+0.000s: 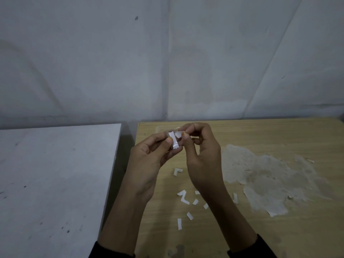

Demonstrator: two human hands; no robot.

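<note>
Both hands are raised above the wooden table (260, 133). My left hand (149, 155) holds a small clear piece with a white strip (174, 141) on it, thumb pressed against the strip. My right hand (201, 151) pinches a small white flap (179, 135) at the top of that piece between thumb and forefinger. What the clear piece is cannot be made out.
Several short white paper strips (184, 198) lie scattered on the table below my wrists, one L-shaped (177, 171). A large patch of worn veneer (268, 179) spreads to the right. A grey-white slab (55, 183) sits to the left, with a dark gap between. A pale wall stands behind.
</note>
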